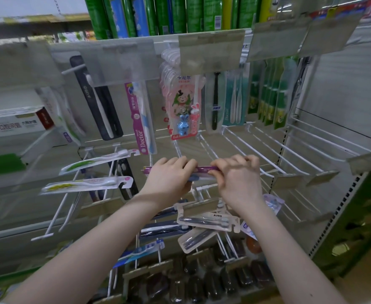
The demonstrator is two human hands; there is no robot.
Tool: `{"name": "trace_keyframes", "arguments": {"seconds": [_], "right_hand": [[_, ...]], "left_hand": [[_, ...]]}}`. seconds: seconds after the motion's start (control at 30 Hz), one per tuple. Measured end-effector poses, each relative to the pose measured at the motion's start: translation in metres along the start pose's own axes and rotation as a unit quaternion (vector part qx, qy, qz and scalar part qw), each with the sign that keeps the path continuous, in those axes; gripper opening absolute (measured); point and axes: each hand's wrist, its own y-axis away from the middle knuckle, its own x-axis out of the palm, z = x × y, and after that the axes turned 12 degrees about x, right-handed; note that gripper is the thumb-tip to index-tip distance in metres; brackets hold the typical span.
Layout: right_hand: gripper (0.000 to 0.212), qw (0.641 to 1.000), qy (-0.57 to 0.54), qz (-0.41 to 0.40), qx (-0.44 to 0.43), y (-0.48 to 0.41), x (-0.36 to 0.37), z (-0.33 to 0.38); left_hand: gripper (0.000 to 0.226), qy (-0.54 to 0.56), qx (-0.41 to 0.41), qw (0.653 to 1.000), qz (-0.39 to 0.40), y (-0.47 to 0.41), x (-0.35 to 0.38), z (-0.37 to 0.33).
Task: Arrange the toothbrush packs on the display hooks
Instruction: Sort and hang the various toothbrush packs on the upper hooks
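Observation:
A purple toothbrush pack [203,170] lies flat and sideways between my hands, in front of the white display hooks [204,187]. My left hand [169,176] grips its left half, fingers curled over the top edge. My right hand [239,176] pinches its right end. Most of the pack is hidden by my fingers. Below my wrists, several AUBO packs [210,221] and blue toothbrush packs [140,252] lie loosely across lower hooks.
Hanging packs fill the upper row: a black AUBO pack [96,99], a purple Doctor pack [139,119], pink rabbit packs [183,106] and green packs [270,93]. Bare white hooks [289,150] stretch to the right. Two green-handled packs [96,162] rest on left hooks.

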Motion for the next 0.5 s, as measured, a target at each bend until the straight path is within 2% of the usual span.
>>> {"name": "trace_keyframes", "arguments": {"seconds": [0.07, 0.13, 0.2, 0.27, 0.33, 0.4, 0.5], "right_hand": [[0.027, 0.997, -0.022, -0.075, 0.01, -0.002, 0.002, 0.0], [0.044, 0.99, -0.05, -0.129, 0.037, -0.002, 0.0, 0.005], [0.065, 0.983, -0.088, -0.142, 0.074, 0.0, -0.004, 0.01], [0.084, 0.975, -0.16, -0.114, 0.106, 0.004, -0.011, 0.019], [0.097, 0.96, -0.249, -0.05, 0.117, 0.01, -0.014, 0.031], [0.102, 0.944, -0.305, -0.039, 0.122, 0.016, -0.016, 0.043], [0.102, 0.921, -0.367, -0.026, 0.126, 0.023, -0.022, 0.061]], "left_hand": [[0.026, -0.006, -0.01, 1.0, -0.028, 0.002, -0.006, 0.001], [0.027, 0.008, -0.04, 0.998, -0.049, 0.009, -0.014, 0.004], [0.033, 0.029, -0.07, 0.996, -0.057, 0.019, -0.02, 0.007], [0.033, 0.05, -0.09, 0.994, -0.048, 0.029, -0.028, 0.009], [0.028, 0.074, -0.12, 0.99, -0.027, 0.038, -0.04, 0.01], [0.023, 0.119, -0.174, 0.977, -0.012, 0.047, -0.051, 0.012], [0.025, 0.226, -0.264, 0.936, -0.048, 0.062, -0.065, 0.013]]}}
